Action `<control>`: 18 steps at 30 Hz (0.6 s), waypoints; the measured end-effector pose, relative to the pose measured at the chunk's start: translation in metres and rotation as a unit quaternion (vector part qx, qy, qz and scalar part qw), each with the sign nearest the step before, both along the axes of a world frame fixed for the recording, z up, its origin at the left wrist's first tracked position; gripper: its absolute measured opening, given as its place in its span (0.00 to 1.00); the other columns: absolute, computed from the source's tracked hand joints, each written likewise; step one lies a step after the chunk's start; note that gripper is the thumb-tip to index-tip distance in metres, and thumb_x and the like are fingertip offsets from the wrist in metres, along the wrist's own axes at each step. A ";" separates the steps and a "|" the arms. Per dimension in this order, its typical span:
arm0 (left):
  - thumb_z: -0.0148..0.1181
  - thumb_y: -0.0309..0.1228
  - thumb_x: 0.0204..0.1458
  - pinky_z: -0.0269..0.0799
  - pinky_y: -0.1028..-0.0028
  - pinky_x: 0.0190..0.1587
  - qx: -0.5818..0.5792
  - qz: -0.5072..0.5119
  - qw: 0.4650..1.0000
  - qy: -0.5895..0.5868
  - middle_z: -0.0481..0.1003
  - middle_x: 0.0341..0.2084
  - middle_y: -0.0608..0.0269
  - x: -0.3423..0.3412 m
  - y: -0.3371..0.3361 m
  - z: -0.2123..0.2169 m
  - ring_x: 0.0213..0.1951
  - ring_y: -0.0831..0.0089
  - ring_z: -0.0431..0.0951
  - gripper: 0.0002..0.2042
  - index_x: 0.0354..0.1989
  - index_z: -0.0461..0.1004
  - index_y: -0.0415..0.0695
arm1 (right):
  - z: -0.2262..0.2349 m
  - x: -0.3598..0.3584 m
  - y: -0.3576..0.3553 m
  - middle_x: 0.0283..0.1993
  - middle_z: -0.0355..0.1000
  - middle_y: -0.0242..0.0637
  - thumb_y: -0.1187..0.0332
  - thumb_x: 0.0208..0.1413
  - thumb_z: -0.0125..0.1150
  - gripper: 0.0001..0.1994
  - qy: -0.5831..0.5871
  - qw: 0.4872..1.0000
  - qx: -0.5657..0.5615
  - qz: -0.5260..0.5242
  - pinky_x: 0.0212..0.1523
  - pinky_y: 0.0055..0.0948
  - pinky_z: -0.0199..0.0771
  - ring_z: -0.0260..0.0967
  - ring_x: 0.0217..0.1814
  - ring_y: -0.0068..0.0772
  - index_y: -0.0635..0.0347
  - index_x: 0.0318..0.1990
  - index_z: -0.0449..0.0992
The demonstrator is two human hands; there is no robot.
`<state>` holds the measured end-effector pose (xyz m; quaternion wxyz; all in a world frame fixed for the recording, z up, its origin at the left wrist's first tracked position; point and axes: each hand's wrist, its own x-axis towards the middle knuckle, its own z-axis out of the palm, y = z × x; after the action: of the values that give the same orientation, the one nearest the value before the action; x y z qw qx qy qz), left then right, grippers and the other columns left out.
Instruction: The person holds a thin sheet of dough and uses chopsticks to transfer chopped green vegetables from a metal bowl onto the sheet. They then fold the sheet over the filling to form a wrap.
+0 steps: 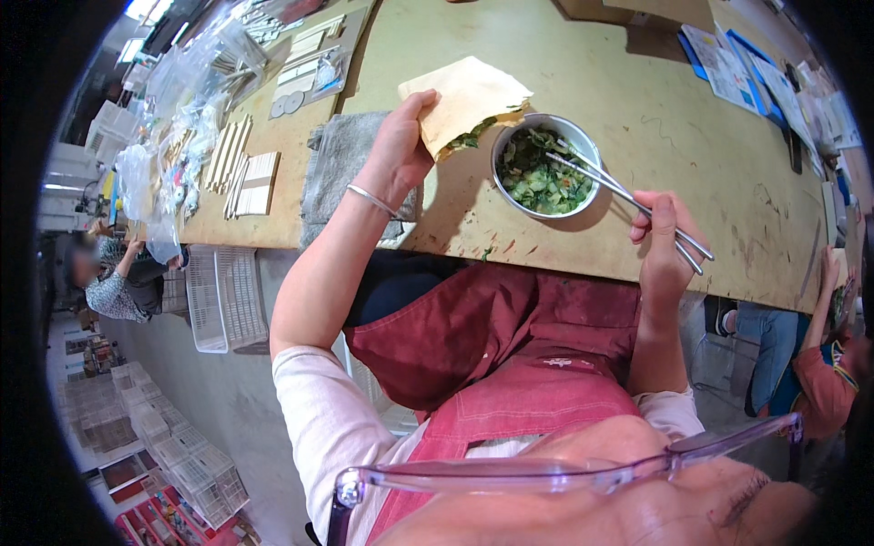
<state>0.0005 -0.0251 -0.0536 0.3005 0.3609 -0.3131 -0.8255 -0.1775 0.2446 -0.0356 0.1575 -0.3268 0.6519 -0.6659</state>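
A piece of flatbread [464, 98], with chopped greens showing at its torn edge, is gripped by my left hand [406, 141] above the table. Just right of it stands a round metal bowl [566, 215] with chopped green vegetables [544, 182] inside. My right hand [666, 235] is closed around a pair of metal chopsticks [628, 196], whose tips reach over the greens in the bowl. Beneath my left forearm lies a grey folded towel [341, 173] near the table's front edge.
Flat wooden sticks [257, 182] and clear plastic bags [200, 73] cover the table's left end. A cardboard box [637, 11] and papers with a blue folder [728, 68] lie at the far right. White plastic crates [228, 300] stand below left. Other people sit at both sides.
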 end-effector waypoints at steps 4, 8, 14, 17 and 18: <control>0.49 0.35 0.60 0.78 0.68 0.48 0.006 -0.016 1.000 0.007 0.75 0.46 0.52 -0.003 -0.001 0.001 0.45 0.65 0.79 0.17 0.52 0.66 0.35 | -0.013 -0.004 -0.020 0.25 0.66 0.29 0.64 0.65 0.52 0.15 -0.060 0.998 -0.022 0.029 0.25 0.17 0.62 0.62 0.25 0.15 0.68 0.37 0.78; 0.49 0.36 0.61 0.77 0.67 0.48 -0.005 -0.011 1.000 -0.018 0.75 0.47 0.52 -0.005 0.003 0.004 0.46 0.64 0.79 0.18 0.53 0.66 0.35 | -0.017 0.000 -0.033 0.27 0.69 0.30 0.61 0.65 0.54 0.16 -0.085 0.996 0.014 0.035 0.24 0.15 0.65 0.65 0.24 0.15 0.68 0.39 0.79; 0.45 0.40 0.65 0.75 0.65 0.51 0.005 -0.011 1.000 -0.021 0.74 0.49 0.53 -0.005 0.006 0.000 0.48 0.63 0.78 0.20 0.55 0.65 0.35 | -0.027 0.003 -0.029 0.26 0.70 0.32 0.68 0.62 0.57 0.10 0.018 0.997 -0.040 0.067 0.26 0.16 0.69 0.68 0.24 0.16 0.68 0.40 0.78; 0.45 0.41 0.64 0.78 0.68 0.47 0.014 -0.021 1.000 -0.010 0.76 0.47 0.55 -0.005 0.003 -0.005 0.45 0.67 0.79 0.19 0.53 0.68 0.38 | -0.027 0.005 -0.023 0.26 0.71 0.33 0.70 0.62 0.57 0.09 0.049 0.995 -0.057 0.061 0.26 0.16 0.69 0.69 0.24 0.17 0.68 0.40 0.78; 0.45 0.41 0.65 0.78 0.68 0.47 0.016 -0.018 1.000 -0.020 0.76 0.47 0.55 -0.004 0.003 -0.007 0.45 0.66 0.79 0.19 0.54 0.67 0.38 | -0.026 0.007 -0.021 0.27 0.71 0.33 0.71 0.62 0.56 0.09 0.057 0.995 -0.060 0.056 0.26 0.16 0.69 0.69 0.24 0.18 0.68 0.40 0.78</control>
<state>-0.0032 -0.0217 -0.0603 0.2737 0.3767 -0.3121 -0.8282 -0.1703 0.2237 -0.0613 0.1372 -0.4093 0.5992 -0.6742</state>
